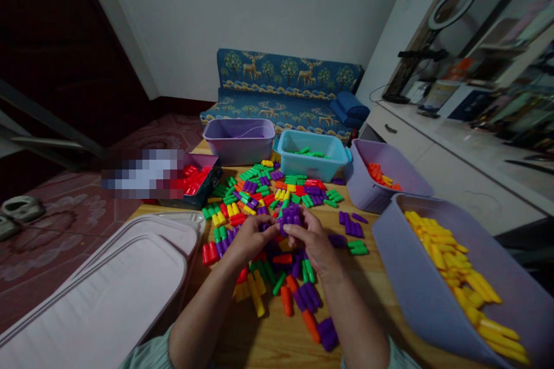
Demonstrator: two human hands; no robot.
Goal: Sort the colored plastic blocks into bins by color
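Note:
My left hand (251, 237) and my right hand (312, 239) meet over the middle of a wooden table (277, 340). Together they grip a small cluster of purple plastic pieces (289, 216), fingers closed round it. Below and beyond the hands lies a loose heap of coloured capsule-shaped pieces (277, 196), in green, purple, red, yellow and orange. Several more lie near my wrists at the table's front.
A lilac bin of yellow pieces (454, 277) stands at the right, a lilac bin with orange ones (381, 181) behind it. A blue bin with green pieces (312, 155), a lilac bin (239, 139) and a dark box of red pieces (197, 181) stand further back. A pale lid (108, 294) lies left.

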